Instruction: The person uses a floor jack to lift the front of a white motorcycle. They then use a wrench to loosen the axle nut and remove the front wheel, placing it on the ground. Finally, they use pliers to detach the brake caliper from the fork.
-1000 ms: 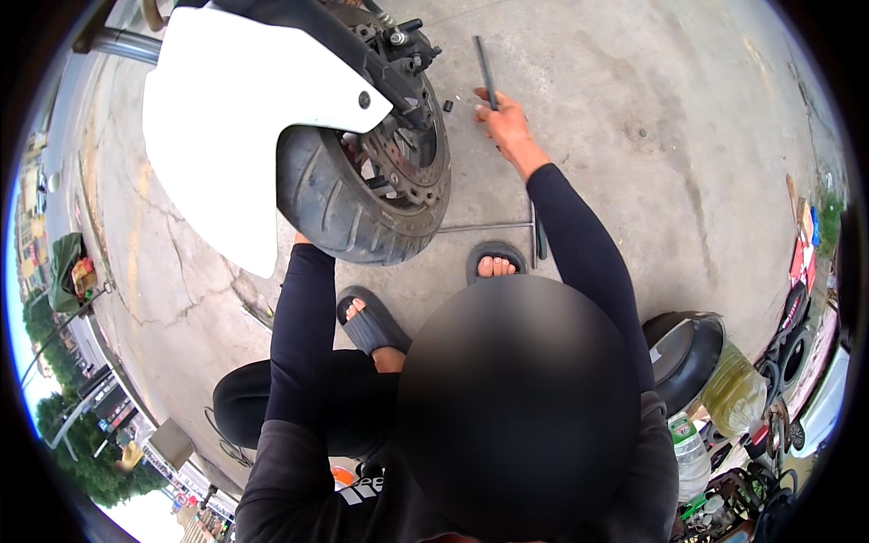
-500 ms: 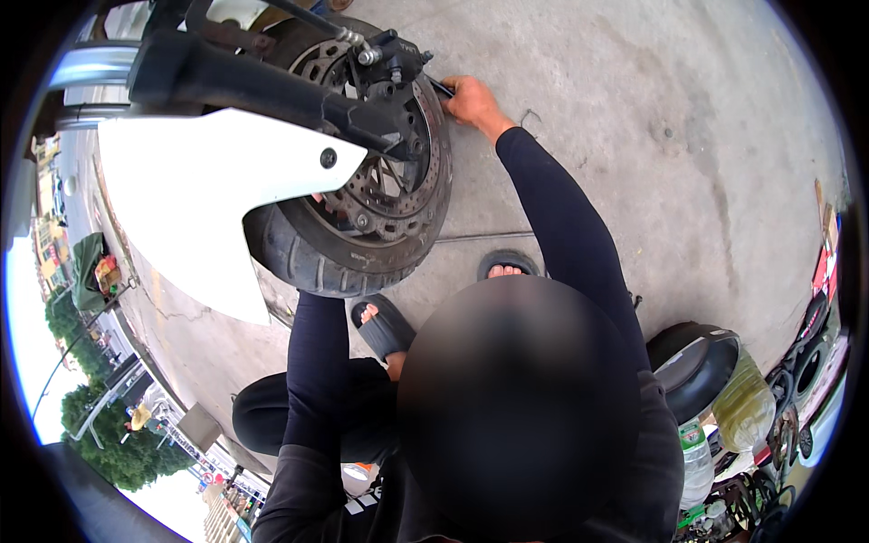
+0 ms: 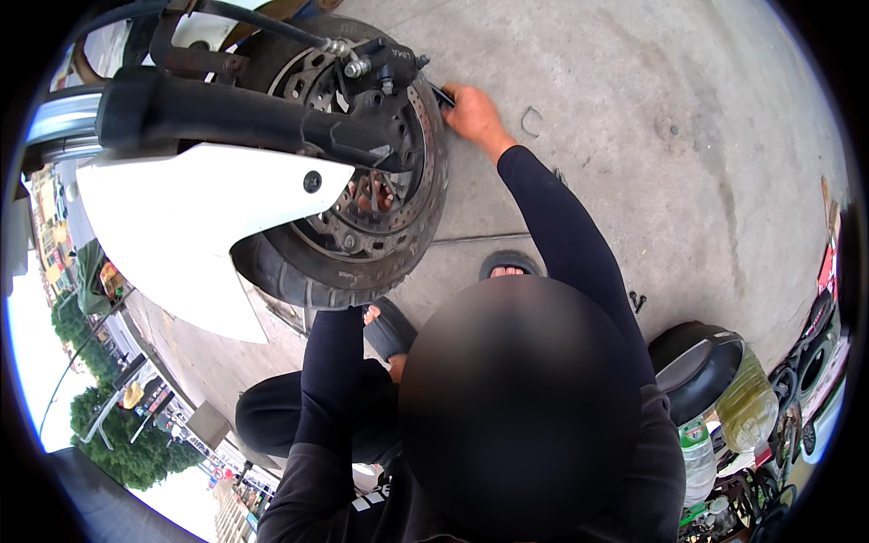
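Note:
A scooter or motorcycle front wheel with a black tyre stands at the upper left, bearing a perforated brake disc. Above the disc sits the black brake caliper. At the wheel's right edge my right hand is closed round a dark rod-like tool, whose far end is hidden behind the disc. My left arm reaches behind the tyre. Parts of my left hand show through the wheel's openings; its grip cannot be made out.
A white fender and black fork leg cover the wheel's left side. Two bolts and a bent wire lie on the concrete. To the right are a black curved part, a yellowish jug and a clear bottle.
The wheel, fork and fender have shifted a little left and down in view. More of my left hand shows through the wheel. My right hand still grips the dark tool.

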### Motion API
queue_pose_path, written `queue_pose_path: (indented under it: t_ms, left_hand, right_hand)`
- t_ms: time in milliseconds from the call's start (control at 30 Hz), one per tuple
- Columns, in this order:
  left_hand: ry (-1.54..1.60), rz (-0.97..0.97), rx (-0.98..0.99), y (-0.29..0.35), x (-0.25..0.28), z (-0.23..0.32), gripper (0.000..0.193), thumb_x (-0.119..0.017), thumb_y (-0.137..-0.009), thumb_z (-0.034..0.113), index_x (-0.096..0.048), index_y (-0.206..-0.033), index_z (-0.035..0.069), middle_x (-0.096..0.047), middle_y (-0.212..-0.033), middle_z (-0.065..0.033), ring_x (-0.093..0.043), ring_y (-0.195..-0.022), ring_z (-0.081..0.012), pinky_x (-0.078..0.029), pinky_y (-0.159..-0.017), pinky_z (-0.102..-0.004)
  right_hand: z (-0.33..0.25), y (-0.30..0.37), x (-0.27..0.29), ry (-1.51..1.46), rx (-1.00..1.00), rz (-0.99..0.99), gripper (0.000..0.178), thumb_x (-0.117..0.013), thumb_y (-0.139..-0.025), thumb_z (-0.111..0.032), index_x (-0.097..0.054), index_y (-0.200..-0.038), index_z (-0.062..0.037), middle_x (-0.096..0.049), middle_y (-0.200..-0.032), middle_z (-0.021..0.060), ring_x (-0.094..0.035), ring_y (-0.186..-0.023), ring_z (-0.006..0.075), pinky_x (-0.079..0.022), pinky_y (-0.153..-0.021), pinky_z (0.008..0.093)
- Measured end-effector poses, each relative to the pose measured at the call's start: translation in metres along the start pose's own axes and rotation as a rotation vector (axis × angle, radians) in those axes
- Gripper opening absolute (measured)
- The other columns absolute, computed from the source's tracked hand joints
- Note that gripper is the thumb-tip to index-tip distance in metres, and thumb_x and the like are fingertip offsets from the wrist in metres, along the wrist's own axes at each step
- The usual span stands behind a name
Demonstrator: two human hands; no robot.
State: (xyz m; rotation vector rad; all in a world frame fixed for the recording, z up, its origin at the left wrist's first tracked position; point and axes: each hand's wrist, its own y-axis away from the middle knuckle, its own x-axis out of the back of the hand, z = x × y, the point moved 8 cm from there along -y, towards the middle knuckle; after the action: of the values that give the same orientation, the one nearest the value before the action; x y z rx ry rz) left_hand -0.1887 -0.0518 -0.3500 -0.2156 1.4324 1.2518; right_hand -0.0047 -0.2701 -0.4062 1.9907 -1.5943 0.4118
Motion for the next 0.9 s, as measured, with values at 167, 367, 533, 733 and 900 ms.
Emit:
queue_pose_path:
  t_ms: [167,367,533,733,900]
  left_hand:
    - [-0.060,0.071,-0.071,0.023,0.008,-0.007,0.038,-0.058,-0.105,0.025,-0.056,-0.138,0.007,-0.061,-0.127,-0.0121,-0.061,-0.115,-0.0211,-0.054,-0.099,-0.0383]
    - [-0.164,0.198,-0.224,0.066,0.033,-0.012,0.039,-0.060,-0.103,0.020,-0.056,-0.138,0.005,-0.062,-0.130,-0.0128,-0.061,-0.117,-0.0208,-0.054,-0.099,-0.0380]
    - [-0.509,0.396,-0.448,0.098,0.068,-0.019,0.040,-0.061,-0.101,0.016,-0.057,-0.139,0.003,-0.063,-0.132,-0.0134,-0.061,-0.118,-0.0206,-0.053,-0.100,-0.0378]
    - [-0.894,0.768,-0.225,0.127,0.075,-0.025,0.037,-0.072,-0.094,0.007,-0.066,-0.129,-0.003,-0.070,-0.111,-0.0068,-0.063,-0.097,-0.0137,-0.055,-0.090,-0.0312]
    - [-0.842,0.750,-0.196,0.150,0.093,-0.023,0.040,-0.074,-0.093,0.007,-0.066,-0.131,-0.002,-0.070,-0.107,-0.0050,-0.064,-0.093,-0.0124,-0.054,-0.086,-0.0277]
  right_hand:
    - [0.002,0.017,0.020,0.029,-0.060,0.134,0.036,-0.074,-0.081,-0.024,-0.074,-0.111,-0.0050,-0.074,-0.097,0.0221,-0.070,-0.095,0.0416,-0.056,-0.083,0.0484]
    - [0.019,0.086,0.090,0.050,-0.107,0.086,0.043,-0.076,-0.079,-0.029,-0.069,-0.111,0.0005,-0.073,-0.100,0.0241,-0.072,-0.095,0.0392,-0.056,-0.085,0.0449]
    - [0.060,0.188,0.163,0.367,-0.298,0.088,0.030,-0.079,-0.082,-0.021,-0.066,-0.102,-0.0031,-0.072,-0.091,0.0200,-0.071,-0.082,0.0381,-0.055,-0.072,0.0456]
    - [0.086,0.257,0.189,0.664,-0.150,0.176,0.020,-0.074,-0.084,-0.013,-0.065,-0.099,-0.0040,-0.072,-0.093,0.0180,-0.069,-0.085,0.0415,-0.054,-0.073,0.0491]
    - [0.103,0.268,0.170,0.658,-0.190,0.171,0.018,-0.072,-0.086,-0.014,-0.066,-0.100,-0.0043,-0.073,-0.094,0.0172,-0.070,-0.086,0.0403,-0.054,-0.074,0.0483]
